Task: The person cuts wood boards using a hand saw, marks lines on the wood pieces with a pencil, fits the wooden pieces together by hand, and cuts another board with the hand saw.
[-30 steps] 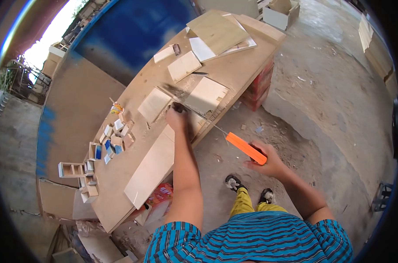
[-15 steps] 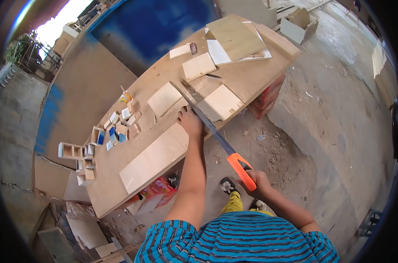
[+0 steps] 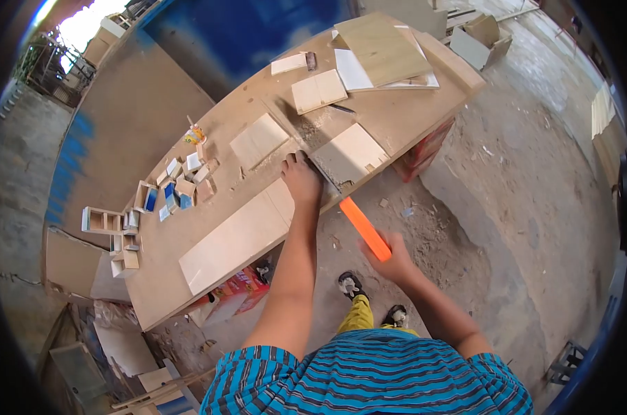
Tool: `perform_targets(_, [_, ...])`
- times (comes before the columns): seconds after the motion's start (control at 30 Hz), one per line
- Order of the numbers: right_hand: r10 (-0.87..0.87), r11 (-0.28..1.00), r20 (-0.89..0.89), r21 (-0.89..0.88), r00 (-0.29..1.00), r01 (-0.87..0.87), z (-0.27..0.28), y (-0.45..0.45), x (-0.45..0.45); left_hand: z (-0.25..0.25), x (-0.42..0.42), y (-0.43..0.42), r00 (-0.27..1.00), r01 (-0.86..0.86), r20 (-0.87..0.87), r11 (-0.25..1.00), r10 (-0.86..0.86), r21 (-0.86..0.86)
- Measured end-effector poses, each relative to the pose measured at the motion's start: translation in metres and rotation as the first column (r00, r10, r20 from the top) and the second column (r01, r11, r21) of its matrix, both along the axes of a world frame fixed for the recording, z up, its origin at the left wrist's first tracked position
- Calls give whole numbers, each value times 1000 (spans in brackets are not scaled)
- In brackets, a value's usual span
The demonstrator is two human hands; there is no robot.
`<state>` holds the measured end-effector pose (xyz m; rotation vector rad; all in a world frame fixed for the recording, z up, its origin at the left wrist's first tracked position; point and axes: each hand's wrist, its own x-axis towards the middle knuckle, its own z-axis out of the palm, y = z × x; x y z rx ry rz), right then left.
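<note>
My right hand (image 3: pixel 391 257) is closed round the orange handle of a hand saw (image 3: pixel 362 225). The saw's dark blade runs up and left from the handle, across the table's near edge, at the end of a long pale wooden board (image 3: pixel 237 238). On that end of the board my left hand (image 3: pixel 303 181) presses down, its fingers curled over the far edge, right beside the blade. Just right of the blade lies a pale board (image 3: pixel 351 155) with small notches at one corner. Beyond my left fingers is another flat wooden piece (image 3: pixel 259 140).
Small wooden blocks and open boxes (image 3: pixel 182 187) cluster on the table's left, near a small yellow bottle (image 3: pixel 194 134). Sheets of plywood (image 3: pixel 382 52) lie at the far right end. Red cartons (image 3: pixel 237 294) stand under the table (image 3: pixel 154 294); sawdust and debris litter the floor.
My right hand has pushed the saw forward and up-left, bringing its handle to the table's edge. My left hand stays on the board. The view has shifted slightly.
</note>
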<state>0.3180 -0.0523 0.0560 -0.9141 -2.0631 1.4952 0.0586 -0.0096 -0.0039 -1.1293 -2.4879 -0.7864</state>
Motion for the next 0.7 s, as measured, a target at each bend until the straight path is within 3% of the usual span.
perform_targets(0.07, [-32, 996, -130, -86, 991, 21, -5, 7, -17, 7, 0, -1, 999, -22, 33, 997, 24, -69])
perform_targets(0.1, [-20, 998, -93, -61, 995, 14, -5, 4, -14, 8, 0, -1, 998, -26, 50, 994, 32, -108])
perform_targets(0.23, [25, 997, -15, 80, 1000, -24, -16, -23, 46, 6, -1, -1, 998, -13, 63, 998, 10, 62])
perform_targets(0.33, [11, 1000, 25, 6, 1000, -11, 1, -28, 55, 1, -5, -1, 994, -10, 105, 995, -1, 102])
perform_targets(0.37, [-8, 997, -8, -75, 1000, 7, 3, -18, 46, 0, -6, 0, 995, 0, 101, 994, -11, 110])
perform_targets(0.43, [-186, 982, -124, -18, 975, 186, 2, 0, 5, 0, -6, -1, 993, 16, 111, 993, -29, 114])
perform_targets(0.5, [-117, 989, -99, -107, 988, 106, -4, 22, -18, 1, -12, -1, 990, 19, 135, 994, -33, 108])
perform_targets(0.6, [-146, 988, -208, -86, 967, 131, -11, 20, -22, 1, -8, 2, 991, -42, 133, 992, 27, 118])
perform_targets(0.67, [-50, 997, -39, -58, 998, 48, 3, 10, 0, -1, -7, -1, 989, -40, 145, 992, 22, 122])
perform_targets(0.7, [-17, 999, -46, 45, 999, 19, -9, 5, 15, 0, -9, -1, 989, -37, 145, 991, 19, 126])
